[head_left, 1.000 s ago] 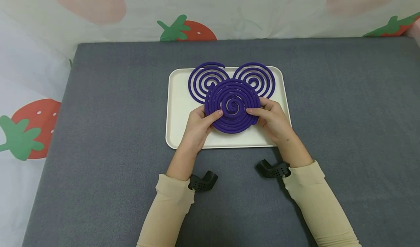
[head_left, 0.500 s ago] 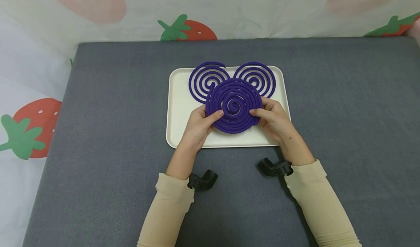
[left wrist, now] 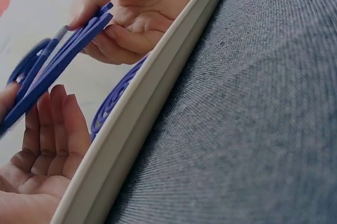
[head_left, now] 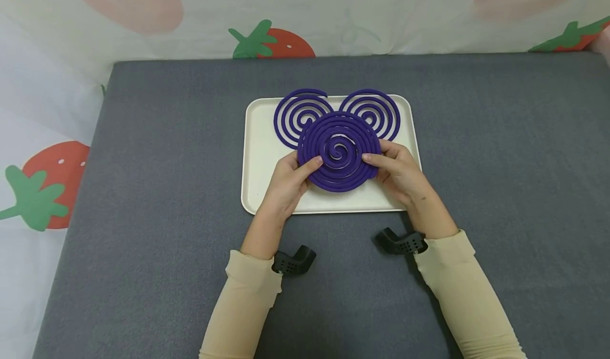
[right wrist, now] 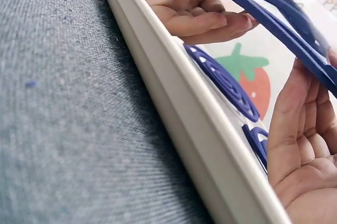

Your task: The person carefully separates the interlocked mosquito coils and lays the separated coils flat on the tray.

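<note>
Both hands hold a dense purple mosquito coil (head_left: 338, 181) above a white tray, thumbs on its face and the other fingers behind it. The left hand (head_left: 285, 184) grips its left side, and the right hand (head_left: 402, 171) pinches its right side. Seen edge-on in the left wrist view, strands of the held coil (left wrist: 63, 65) stand slightly apart in layers. Behind it lie two looser single coils, a left coil (head_left: 276, 118) and a right coil (head_left: 398, 118), their far edges reaching the tray's back rim. The held coil partly hides both.
The white tray (head_left: 259, 189) lies on a grey cloth-covered table (head_left: 157, 189). A small blue crumb (right wrist: 30, 84) sits on the cloth in the right wrist view. Beyond the table hangs a strawberry-print curtain (head_left: 405, 20). Each wrist wears a black camera mount.
The right hand, with its thumb, has shifted slightly right along with the held coil's right edge. The notch at that coil's lower right has turned slightly upward. The two coils on the tray stay put.
</note>
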`<state>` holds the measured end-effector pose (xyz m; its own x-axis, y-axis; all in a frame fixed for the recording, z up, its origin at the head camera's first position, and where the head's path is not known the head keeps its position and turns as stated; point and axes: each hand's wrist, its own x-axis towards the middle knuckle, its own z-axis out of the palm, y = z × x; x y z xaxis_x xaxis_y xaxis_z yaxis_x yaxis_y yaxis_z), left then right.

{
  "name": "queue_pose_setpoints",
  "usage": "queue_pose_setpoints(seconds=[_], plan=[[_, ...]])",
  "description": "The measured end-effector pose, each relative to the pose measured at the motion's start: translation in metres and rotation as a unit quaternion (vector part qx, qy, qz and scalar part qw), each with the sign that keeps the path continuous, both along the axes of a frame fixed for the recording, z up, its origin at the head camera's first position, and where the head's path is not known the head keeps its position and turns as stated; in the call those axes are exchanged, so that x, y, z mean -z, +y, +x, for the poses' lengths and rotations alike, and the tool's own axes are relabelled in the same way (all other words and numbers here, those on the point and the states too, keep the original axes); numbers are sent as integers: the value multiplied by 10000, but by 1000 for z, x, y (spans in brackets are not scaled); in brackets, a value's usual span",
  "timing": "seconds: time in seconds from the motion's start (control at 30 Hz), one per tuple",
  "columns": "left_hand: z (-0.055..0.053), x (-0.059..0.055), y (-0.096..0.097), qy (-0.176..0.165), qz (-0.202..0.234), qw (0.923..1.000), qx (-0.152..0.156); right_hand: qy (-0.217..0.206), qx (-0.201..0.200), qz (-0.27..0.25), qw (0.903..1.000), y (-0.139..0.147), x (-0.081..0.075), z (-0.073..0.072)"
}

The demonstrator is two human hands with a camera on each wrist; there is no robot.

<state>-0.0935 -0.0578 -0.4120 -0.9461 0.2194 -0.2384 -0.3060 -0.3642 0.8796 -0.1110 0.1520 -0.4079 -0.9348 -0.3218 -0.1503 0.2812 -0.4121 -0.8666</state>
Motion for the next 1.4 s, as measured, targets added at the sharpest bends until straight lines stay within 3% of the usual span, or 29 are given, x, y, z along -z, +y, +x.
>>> queue_pose_setpoints(seconds=[0.17,0.4,0.93,1.4], plan=[[-1,1,0,58,-43,9999,142,66,-30,124,9999,1,2,0],[0,0,0,15,143,9999,4,156,-16,-329,9993,1,3,1],[1,-1,-2,38,430,9991,-40,175,-211,-771,9966,4,5,0],[0,-1,-3,22,472,9989,-54,158,-203,-742,9969,3,4,0]])
